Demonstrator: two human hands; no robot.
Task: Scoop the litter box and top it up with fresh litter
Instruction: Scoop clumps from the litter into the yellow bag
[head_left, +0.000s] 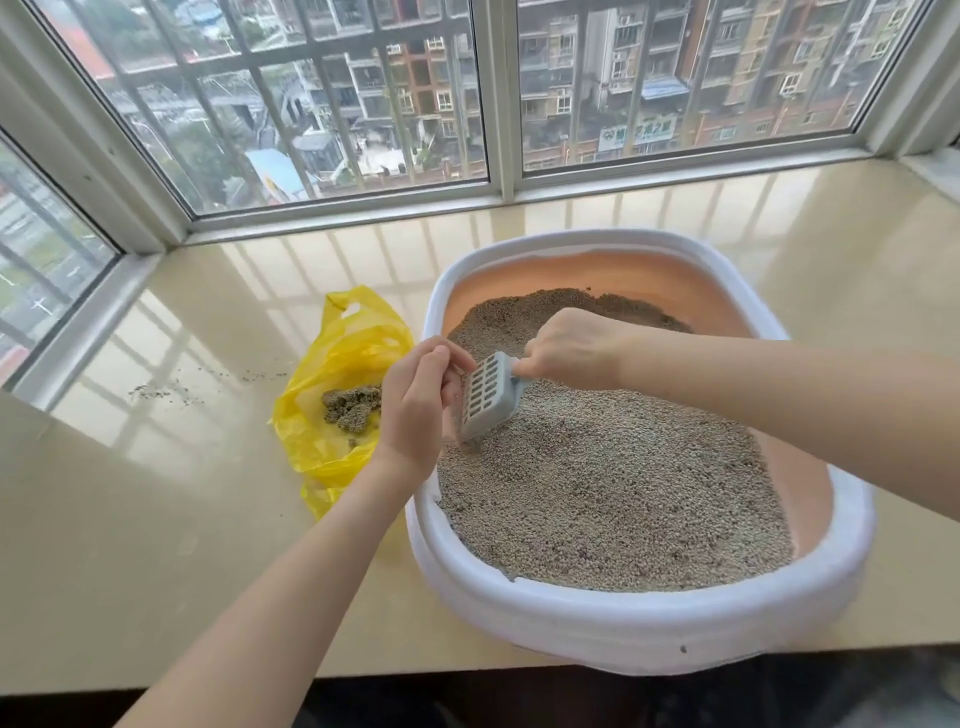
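Observation:
A white-rimmed litter box (623, 618) with a peach inner wall stands on the beige window ledge, filled with grey-beige litter (613, 493). My right hand (566, 348) grips the handle of a pale blue slotted scoop (485, 397), whose tip dips into the litter near the box's left side. My left hand (415, 405) hovers by the box's left rim, fingers curled and touching the scoop's upper edge. To the left of the box lies an open yellow plastic bag (337, 364) holding a clump of scooped litter (350, 408).
Scattered litter grains (166, 389) lie on the ledge (156, 519) left of the bag. Barred windows (363, 104) close off the far and left sides. The ledge's front edge drops off to dark floor below.

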